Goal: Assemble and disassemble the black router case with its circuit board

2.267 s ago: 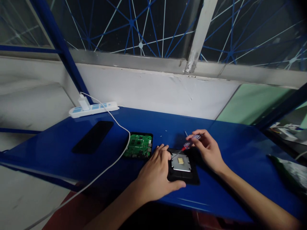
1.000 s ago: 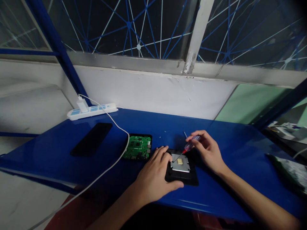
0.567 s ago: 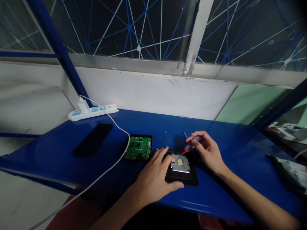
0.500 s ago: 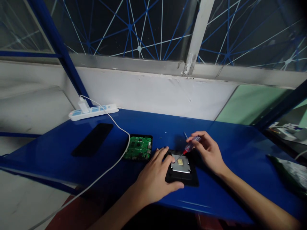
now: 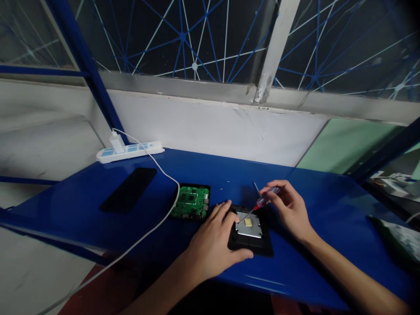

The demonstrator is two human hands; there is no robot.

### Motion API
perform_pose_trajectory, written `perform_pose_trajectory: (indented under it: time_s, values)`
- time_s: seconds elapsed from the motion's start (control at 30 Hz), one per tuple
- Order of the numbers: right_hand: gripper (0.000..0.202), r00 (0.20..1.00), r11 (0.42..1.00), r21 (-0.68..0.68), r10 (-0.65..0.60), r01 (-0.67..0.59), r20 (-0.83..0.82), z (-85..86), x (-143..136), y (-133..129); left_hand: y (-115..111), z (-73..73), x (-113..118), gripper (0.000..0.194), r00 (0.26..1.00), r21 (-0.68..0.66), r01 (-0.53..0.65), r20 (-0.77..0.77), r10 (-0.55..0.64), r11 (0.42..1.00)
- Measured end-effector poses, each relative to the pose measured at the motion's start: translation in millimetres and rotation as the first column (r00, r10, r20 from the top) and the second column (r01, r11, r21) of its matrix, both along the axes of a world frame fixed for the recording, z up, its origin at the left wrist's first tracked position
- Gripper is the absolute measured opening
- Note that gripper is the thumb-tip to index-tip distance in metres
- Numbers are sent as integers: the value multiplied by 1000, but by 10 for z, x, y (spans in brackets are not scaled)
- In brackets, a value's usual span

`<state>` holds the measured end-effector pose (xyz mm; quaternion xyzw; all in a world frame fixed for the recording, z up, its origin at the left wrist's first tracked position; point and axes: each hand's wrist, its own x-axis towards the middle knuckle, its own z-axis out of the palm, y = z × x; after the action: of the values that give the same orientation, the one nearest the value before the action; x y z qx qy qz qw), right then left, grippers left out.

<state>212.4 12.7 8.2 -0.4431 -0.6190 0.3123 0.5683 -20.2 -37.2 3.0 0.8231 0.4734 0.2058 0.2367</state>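
My right hand (image 5: pixel 290 208) is closed on the clear handle of a screwdriver (image 5: pixel 265 198) with a red collar. Its shaft slants down left, the tip at the left edge of a silver metal plate (image 5: pixel 248 231). A small yellowish pad (image 5: pixel 248 222) sits on the plate, which lies in a black cover (image 5: pixel 251 248). Across the cover's left side rests my left hand (image 5: pixel 215 240), fingers spread, index fingertip beside the screwdriver tip. Left of that hand, a green circuit board (image 5: pixel 192 201) lies in a black case.
A white cable (image 5: pixel 144 236) runs from a power strip (image 5: pixel 131 151) across the blue table (image 5: pixel 315 188), passing the board's left edge. A dark flat slab (image 5: pixel 129 190) lies at left. A thin rod (image 5: pixel 256 187) is behind my right hand, a shiny bag (image 5: pixel 398 238) far right.
The whole view has shifted slightly. The screwdriver handle leans a little lower to the right, with my right hand moved slightly right. My left hand keeps its place on the cover.
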Motion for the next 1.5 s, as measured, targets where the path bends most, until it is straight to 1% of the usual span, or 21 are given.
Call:
perform_pose_trajectory:
  time_s: [0.17,0.4,0.7,1.03,1.23,1.5]
  values:
    - [14,1000,997,73,6,-6,11,19,-11,-37,5,16,4,57,1000,17,5,2,-5,1000]
    - [12,996,987,161,-42,29,78,38,-24,-106,5,1,14,63,1000,36,15,-9,-15,999]
    - [14,993,985,173,-41,21,111,1,-19,-93,4,-63,8,66,1000,66,7,-11,-6,998]
    - [17,985,978,208,-57,23,160,-7,-14,-118,8,-67,-1,65,1000,61,12,-6,-11,998]
    - [21,980,967,253,-74,26,186,-4,-38,-144,-6,-79,-1,66,1000,78,5,-1,-5,997]
    - [25,959,950,312,-90,1,269,35,-34,-180,-2,-42,17,63,1000,73,3,-1,-3,997]
